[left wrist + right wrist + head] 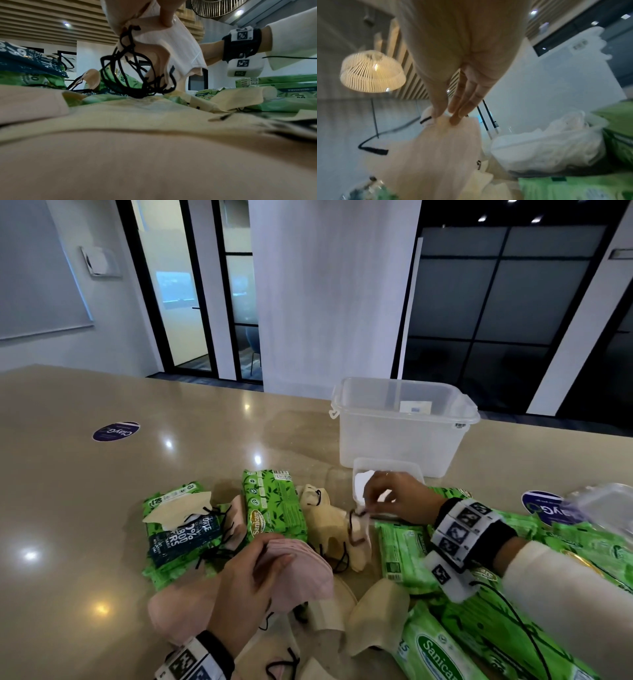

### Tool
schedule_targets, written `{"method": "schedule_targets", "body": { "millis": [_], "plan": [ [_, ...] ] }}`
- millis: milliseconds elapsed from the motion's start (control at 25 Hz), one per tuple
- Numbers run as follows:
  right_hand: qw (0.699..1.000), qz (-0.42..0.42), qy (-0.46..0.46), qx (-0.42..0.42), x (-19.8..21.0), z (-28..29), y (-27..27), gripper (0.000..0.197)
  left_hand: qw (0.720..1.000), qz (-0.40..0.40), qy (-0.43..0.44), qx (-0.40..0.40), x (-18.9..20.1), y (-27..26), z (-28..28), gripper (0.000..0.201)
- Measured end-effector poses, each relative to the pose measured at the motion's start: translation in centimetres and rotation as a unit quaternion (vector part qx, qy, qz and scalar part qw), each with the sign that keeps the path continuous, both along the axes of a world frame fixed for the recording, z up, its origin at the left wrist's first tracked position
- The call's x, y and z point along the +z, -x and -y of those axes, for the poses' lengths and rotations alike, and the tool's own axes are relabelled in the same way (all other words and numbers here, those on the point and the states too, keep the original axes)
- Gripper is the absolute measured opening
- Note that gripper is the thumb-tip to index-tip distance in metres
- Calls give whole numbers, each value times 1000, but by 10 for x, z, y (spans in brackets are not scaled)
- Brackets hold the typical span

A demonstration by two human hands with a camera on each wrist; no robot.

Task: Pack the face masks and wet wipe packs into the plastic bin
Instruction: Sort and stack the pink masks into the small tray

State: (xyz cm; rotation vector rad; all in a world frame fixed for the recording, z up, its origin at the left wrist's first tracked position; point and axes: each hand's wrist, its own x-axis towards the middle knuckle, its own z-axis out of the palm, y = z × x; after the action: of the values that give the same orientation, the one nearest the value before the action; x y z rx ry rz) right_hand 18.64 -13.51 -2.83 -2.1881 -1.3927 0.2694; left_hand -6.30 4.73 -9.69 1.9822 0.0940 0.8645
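Note:
My left hand [255,571] grips a stack of pink face masks [301,571] low over the table; their black ear loops [137,75] dangle below it in the left wrist view. My right hand [383,498] pinches the top edge of one pale pink mask [361,529], which hangs from thumb and fingers [453,119]. The clear plastic bin [404,422] stands open at the back of the table, behind my right hand. Green wet wipe packs [272,505] and beige masks [325,525] lie scattered between my hands.
A small clear tub [359,481] of white items sits just in front of the bin. More green wipe packs [513,628] lie under my right forearm. A clear lid [606,505] rests at far right. Purple stickers [116,431] mark the beige table.

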Motion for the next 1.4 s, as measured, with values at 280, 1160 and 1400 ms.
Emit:
{"method": "schedule_targets", "body": {
  "millis": [280, 1160, 1400],
  "plan": [
    [956, -23, 290, 21, 7, 36, 13, 19, 1000, 1, -15, 11, -2, 0, -1, 21],
    [1000, -2, 2, -31, 3, -23, 25, 17, 1000, -7, -21, 12, -3, 0, -3, 16],
    [996, -52, -59, 50, -3, -25, 81, 10, 998, -15, -47, 28, -3, 1, -3, 21]
  ]
}}
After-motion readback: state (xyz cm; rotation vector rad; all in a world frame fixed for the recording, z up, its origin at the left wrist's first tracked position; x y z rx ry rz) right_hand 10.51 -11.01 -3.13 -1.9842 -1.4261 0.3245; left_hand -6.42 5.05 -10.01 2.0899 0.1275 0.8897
